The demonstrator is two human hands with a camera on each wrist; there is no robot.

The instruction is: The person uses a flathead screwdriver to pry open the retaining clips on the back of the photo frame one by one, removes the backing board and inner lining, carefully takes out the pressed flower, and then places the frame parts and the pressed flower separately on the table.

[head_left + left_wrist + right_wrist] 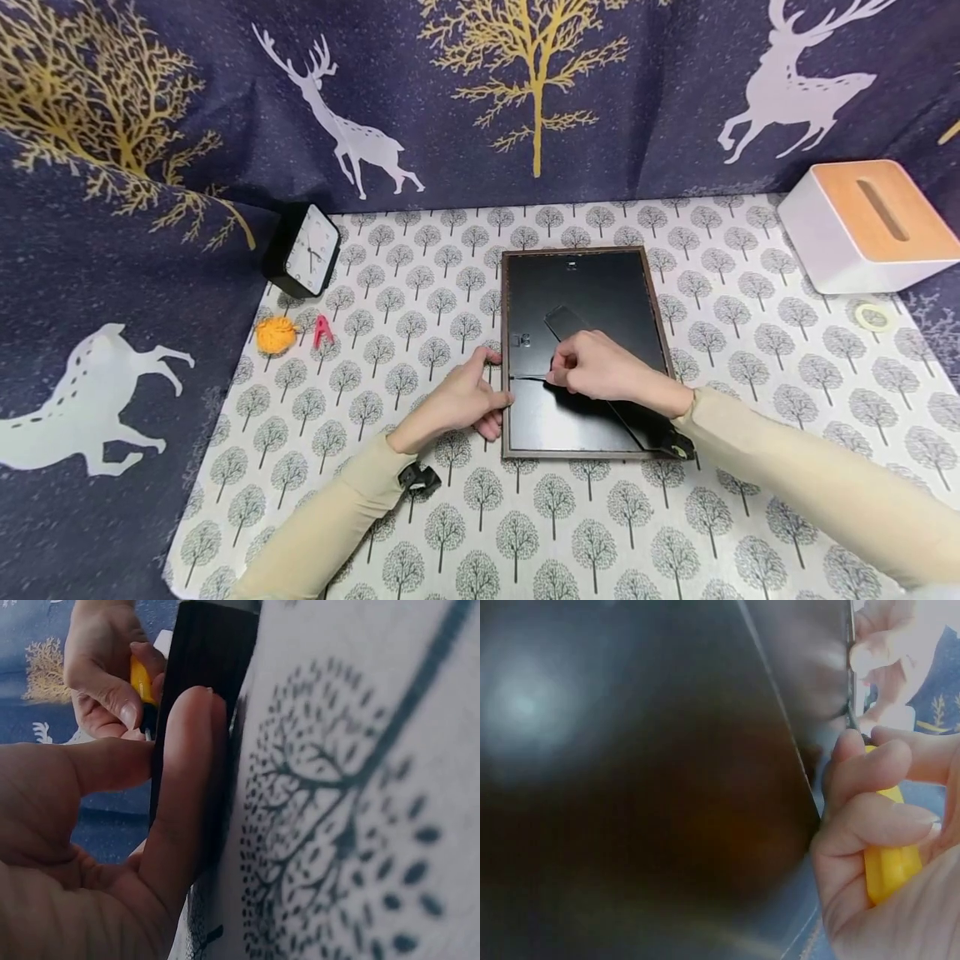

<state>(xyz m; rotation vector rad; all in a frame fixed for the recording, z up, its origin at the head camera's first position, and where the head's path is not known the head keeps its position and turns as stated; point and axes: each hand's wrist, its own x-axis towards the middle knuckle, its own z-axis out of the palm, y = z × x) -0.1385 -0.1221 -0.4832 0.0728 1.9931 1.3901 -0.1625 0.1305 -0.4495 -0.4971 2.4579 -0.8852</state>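
- The bench (390,525), under a tree-print cloth, gave the work a flat base.
- The picture frame (618,312) lay face down near the bench's middle, between the hands, presumably so its black backing could be reached.
- The tissue box (862,242) and clock (303,250) stood well apart from it, likely leaving elbow room.
- The left hand (463,396) held the frame's left edge, thumb by the rim and a finger along the side, seemingly to stop it sliding.
- The right hand (596,367) was closed around a yellow-handled tool (892,874), perhaps a screwdriver, over the backing.
- The tool's thin shaft (531,378) pointed at that edge, probably for prying; whether its tip touched was unclear.
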